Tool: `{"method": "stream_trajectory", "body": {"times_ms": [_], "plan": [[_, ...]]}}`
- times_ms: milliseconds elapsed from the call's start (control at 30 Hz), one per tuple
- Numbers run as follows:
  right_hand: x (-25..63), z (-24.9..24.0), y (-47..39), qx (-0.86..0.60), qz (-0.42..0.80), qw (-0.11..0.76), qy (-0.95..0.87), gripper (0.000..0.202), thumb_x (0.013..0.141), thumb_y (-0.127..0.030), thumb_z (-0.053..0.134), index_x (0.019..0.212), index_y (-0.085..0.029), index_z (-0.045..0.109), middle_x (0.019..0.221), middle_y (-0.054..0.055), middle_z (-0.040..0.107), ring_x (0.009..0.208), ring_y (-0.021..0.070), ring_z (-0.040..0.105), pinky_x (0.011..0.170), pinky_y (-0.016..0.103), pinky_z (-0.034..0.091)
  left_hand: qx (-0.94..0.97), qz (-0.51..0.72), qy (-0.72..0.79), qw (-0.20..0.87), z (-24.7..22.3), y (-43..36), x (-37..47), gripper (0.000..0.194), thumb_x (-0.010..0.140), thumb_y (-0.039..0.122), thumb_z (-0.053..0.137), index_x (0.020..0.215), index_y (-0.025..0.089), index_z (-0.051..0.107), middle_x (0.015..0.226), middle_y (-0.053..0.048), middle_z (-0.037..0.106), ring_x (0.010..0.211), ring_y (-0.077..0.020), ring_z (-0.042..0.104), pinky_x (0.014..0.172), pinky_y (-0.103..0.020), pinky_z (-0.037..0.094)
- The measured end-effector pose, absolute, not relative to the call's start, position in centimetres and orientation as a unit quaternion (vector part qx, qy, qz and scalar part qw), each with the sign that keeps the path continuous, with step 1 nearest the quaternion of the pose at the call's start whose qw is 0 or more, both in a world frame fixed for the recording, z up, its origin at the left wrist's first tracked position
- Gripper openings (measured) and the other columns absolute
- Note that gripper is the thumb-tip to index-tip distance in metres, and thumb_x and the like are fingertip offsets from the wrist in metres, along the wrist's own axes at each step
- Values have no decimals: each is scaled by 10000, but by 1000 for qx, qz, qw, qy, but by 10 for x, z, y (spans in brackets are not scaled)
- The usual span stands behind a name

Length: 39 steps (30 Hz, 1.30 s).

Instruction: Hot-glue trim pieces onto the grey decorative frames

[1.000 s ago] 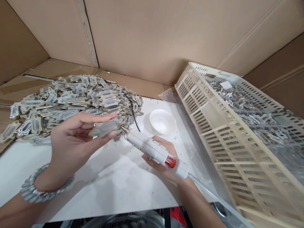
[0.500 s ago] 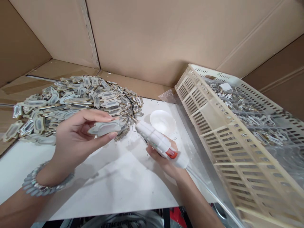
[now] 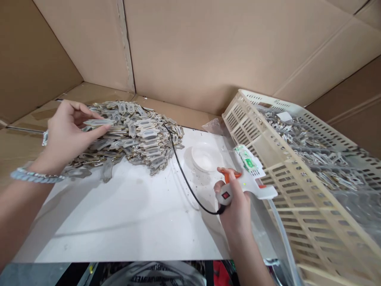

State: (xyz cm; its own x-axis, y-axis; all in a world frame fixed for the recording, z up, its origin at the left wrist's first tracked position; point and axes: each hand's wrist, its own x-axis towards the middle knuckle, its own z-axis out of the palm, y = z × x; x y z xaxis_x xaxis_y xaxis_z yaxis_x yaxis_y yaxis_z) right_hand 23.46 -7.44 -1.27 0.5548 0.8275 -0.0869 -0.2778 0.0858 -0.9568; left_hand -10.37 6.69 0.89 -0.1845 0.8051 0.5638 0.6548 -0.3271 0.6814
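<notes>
At the left side of the pile, my left hand (image 3: 70, 129) pinches a flat, elongated grey plate with pointed ends (image 3: 99, 122) between thumb and fingers. The pile of similar ornamental plates (image 3: 149, 135) lies behind and to the right of that hand. My right hand (image 3: 236, 206) is wrapped around the handle of a white hot glue gun (image 3: 251, 171) with an orange trigger. A green, lit part shows on the gun's body, and a long translucent glue stick (image 3: 281, 226) trails from its back end. The gun is close to the crate, right of a white bowl (image 3: 196, 163).
A cream slatted plastic crate (image 3: 276, 178) stands at the right, holding small metal-looking pieces (image 3: 297, 137) in clear plastic trays. The gun's black cord (image 3: 187, 182) crosses the white work surface (image 3: 127, 222). Cardboard walls (image 3: 193, 51) enclose the back and sides.
My left hand has moved left and away from me, to the pile, with a plate in its fingers. The glue gun has swung right and turned, away from the left hand, towards the crate.
</notes>
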Motion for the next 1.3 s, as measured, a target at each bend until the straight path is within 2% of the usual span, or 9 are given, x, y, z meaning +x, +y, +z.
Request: {"method": "stream_trajectory", "body": {"times_ms": [200,367,533,633,833,1000,1067,1200,1300], "plan": [[242,-29,-93,-542,454,698,-116,318,679,-412,876,901,-238,731,1091,-22,706,606,37,590,565,165,516,670,426,603,78,4,81,-113,528,724,528,722,1052,170,515,1022,-35,716,1015,-192,681,968,-414,553],[246,-40,-95,-533,484,694,-14,332,656,-353,886,928,-249,725,1079,-24,746,633,56,638,510,149,534,693,377,606,96,10,89,-99,469,748,425,712,1082,164,512,1000,-35,737,1001,-185,688,890,-334,550],[250,-45,-96,-532,484,695,4,309,662,-311,873,918,-241,714,1055,-12,759,673,85,679,499,161,557,661,368,653,37,13,85,-84,434,781,448,678,1059,145,539,1020,-67,719,1004,-223,677,992,-409,504],[249,-43,-97,-524,491,696,2,300,644,-292,883,878,-234,705,1045,15,769,734,110,713,547,175,591,663,351,661,30,12,84,-78,449,781,433,679,1094,144,538,1057,-59,722,1006,-209,665,1019,-397,480],[251,-41,-104,-508,531,679,14,320,619,-284,904,873,-200,728,1033,23,770,809,137,742,664,218,644,679,326,654,68,11,93,-81,518,778,415,667,1195,152,509,1044,-28,759,796,-150,633,896,-324,493],[258,-42,-124,-501,583,639,-30,340,654,-282,901,941,-164,762,1086,65,762,986,189,740,763,230,647,684,362,630,62,13,87,-82,494,769,332,621,1221,165,513,1121,-25,748,535,-88,464,730,-285,484],[259,-44,-136,-499,596,628,-39,368,686,-299,891,1016,-192,765,1159,59,751,1064,205,727,820,252,643,680,403,611,44,13,80,-79,485,795,336,586,1240,161,504,1172,-49,726,597,-98,522,755,-300,503],[253,-52,-160,-520,580,626,-44,348,748,-349,854,1078,-283,765,1262,34,719,1188,221,678,971,341,601,680,480,553,27,6,61,-68,436,851,399,551,1206,149,507,1123,-94,711,967,-182,668,910,-344,534],[245,-55,-176,-534,563,629,-44,382,750,-422,839,1111,-324,761,1392,31,645,1250,242,640,1011,382,567,699,493,517,38,-4,45,-57,345,854,417,563,1115,192,538,1009,-66,722,872,-180,695,837,-332,555]]}}
